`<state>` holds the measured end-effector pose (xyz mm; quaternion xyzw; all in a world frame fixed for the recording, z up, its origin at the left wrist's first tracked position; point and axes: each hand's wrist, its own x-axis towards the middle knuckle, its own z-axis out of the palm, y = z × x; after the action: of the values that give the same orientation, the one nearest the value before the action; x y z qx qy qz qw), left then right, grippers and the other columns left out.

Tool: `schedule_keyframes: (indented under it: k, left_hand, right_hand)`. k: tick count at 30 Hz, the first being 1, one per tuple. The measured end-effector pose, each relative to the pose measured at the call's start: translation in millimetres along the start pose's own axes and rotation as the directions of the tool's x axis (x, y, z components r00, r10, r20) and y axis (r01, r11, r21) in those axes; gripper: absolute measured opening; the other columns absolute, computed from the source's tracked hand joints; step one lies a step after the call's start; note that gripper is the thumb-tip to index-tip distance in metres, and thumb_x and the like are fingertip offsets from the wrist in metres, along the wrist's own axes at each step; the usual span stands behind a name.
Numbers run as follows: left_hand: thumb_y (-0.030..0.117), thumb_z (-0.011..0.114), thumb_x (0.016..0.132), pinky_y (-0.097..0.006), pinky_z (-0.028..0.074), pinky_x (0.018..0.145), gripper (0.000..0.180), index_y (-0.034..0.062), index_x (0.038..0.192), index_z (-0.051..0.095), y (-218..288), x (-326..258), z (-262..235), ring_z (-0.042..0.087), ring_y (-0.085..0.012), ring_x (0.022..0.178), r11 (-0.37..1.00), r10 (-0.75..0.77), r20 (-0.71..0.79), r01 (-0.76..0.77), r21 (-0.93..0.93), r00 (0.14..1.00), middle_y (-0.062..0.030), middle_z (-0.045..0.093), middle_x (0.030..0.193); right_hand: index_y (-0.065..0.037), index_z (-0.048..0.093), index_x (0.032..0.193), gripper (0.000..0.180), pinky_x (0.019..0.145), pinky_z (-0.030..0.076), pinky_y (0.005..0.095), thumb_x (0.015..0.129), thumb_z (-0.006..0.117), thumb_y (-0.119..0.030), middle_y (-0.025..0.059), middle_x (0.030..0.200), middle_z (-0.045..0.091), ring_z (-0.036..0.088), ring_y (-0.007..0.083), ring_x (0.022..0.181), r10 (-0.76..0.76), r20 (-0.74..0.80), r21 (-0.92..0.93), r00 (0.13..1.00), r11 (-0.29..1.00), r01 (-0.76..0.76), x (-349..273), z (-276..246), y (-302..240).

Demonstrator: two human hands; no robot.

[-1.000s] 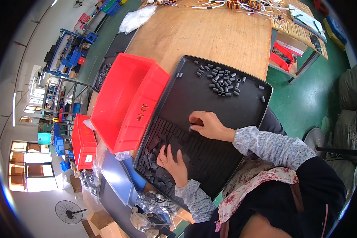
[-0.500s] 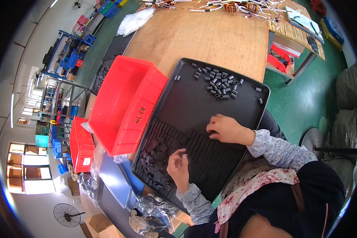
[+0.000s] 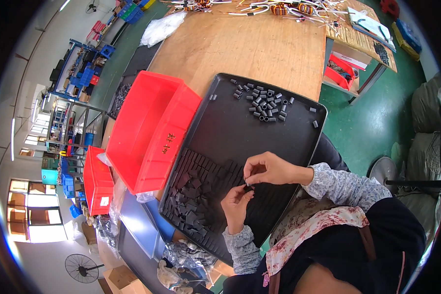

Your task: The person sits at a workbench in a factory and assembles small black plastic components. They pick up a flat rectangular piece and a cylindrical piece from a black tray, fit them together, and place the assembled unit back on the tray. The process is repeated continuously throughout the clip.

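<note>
My two hands meet above the black tray (image 3: 215, 130). Between the fingertips is a small black piece (image 3: 249, 187), mostly covered, so its exact shape cannot be made out. My left hand (image 3: 235, 206) pinches it from below with thumb and forefinger. From above right, my right hand (image 3: 270, 169) closes on the same piece, fingers curled. Beneath them lie rows of flat black strips (image 3: 264, 205) packed side by side. A loose heap of flat black pieces (image 3: 188, 201) lies to the left. Short black tubes (image 3: 264, 105) are scattered over the tray's far end.
A red bin (image 3: 154, 132) adjoins the tray's left edge, with another red bin (image 3: 97, 181) beyond it. Wound coils with white leads (image 3: 279, 9) lie at the far side of the wooden table (image 3: 240, 44). A clear plastic bag (image 3: 162, 28) rests at the far left.
My right hand has moved left and down, and my left hand slightly right, so they now meet. Both have closed on the small black piece. The whole view has shifted slightly.
</note>
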<state>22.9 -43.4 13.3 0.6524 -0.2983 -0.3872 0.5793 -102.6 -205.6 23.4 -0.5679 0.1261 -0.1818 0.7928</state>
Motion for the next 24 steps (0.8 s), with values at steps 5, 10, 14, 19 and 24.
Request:
schedule_keyframes:
  k: [5, 10, 14, 19, 24]
  left_hand:
    - [0.002, 0.075, 0.083, -0.024, 0.053, 0.073, 0.025, -0.0068, 0.105, 0.066, -0.4, -2.0, -4.3, 0.064, -0.0119, 0.078, 1.000, -0.009, 0.025, 0.008, 0.027, 1.000, -0.0069, 0.069, 0.089]
    - [0.005, 0.077, 0.083, -0.025, 0.053, 0.076, 0.028, -0.0068, 0.106, 0.066, 1.1, -4.9, -10.3, 0.064, -0.0123, 0.081, 0.996, -0.034, -0.006, 0.034, -0.083, 0.999, -0.0074, 0.069, 0.093]
    - [0.008, 0.077, 0.082, -0.026, 0.052, 0.076, 0.027, -0.0025, 0.105, 0.068, 4.3, -2.2, -25.4, 0.064, -0.0135, 0.082, 0.979, 0.138, -0.166, -0.110, 0.169, 0.976, -0.0084, 0.069, 0.097]
    - [0.013, 0.086, 0.064, -0.037, 0.047, 0.088, 0.036, 0.0041, 0.096, 0.073, 8.3, -3.6, -48.3, 0.057, -0.0268, 0.100, 0.471, 0.521, -0.046, -0.242, 0.848, 0.852, -0.0084, 0.067, 0.103]
    - [0.016, 0.087, 0.060, -0.039, 0.042, 0.091, 0.036, 0.0044, 0.090, 0.071, 11.4, -8.5, -46.9, 0.053, -0.0280, 0.100, 0.502, 0.511, -0.067, -0.234, 0.833, 0.857, -0.0068, 0.066, 0.103]
  right_hand:
    - [0.000, 0.065, 0.087, 0.011, 0.069, 0.051, 0.0284, 0.080, 0.073, -0.001, 0.0051, 0.085, 0.067, 0.064, 0.0128, 0.077, -0.090, 0.066, -0.223, 0.994, 0.969, 0.103, 0.8, 5.5, 3.6]
    - [-0.001, 0.066, 0.086, 0.013, 0.069, 0.052, 0.0335, 0.075, 0.073, 0.001, 0.0102, 0.092, 0.068, 0.066, 0.0216, 0.079, -0.352, 0.263, -0.476, 0.898, 0.763, 0.438, 8.3, 6.4, 1.3]
    - [-0.001, 0.067, 0.089, 0.011, 0.075, 0.054, 0.0332, 0.079, 0.072, 0.001, 0.0101, 0.092, 0.070, 0.067, 0.0217, 0.082, -0.314, 0.007, -0.434, 0.949, 0.854, 0.286, 24.5, 15.3, 0.7]
    - [0.000, 0.067, 0.092, 0.012, 0.073, 0.054, 0.0364, 0.082, 0.072, -0.004, 0.0142, 0.088, 0.073, 0.071, 0.0255, 0.081, -0.181, -0.384, -0.413, 0.905, 0.911, 0.007, 72.0, 3.5, 27.3]
    - [-0.007, 0.070, 0.090, 0.015, 0.077, 0.053, 0.0430, 0.081, 0.069, -0.019, 0.0067, 0.087, 0.067, 0.064, 0.0324, 0.089, -0.298, -0.243, -0.778, 0.923, 0.628, -0.002, 90.2, 9.9, 46.1]
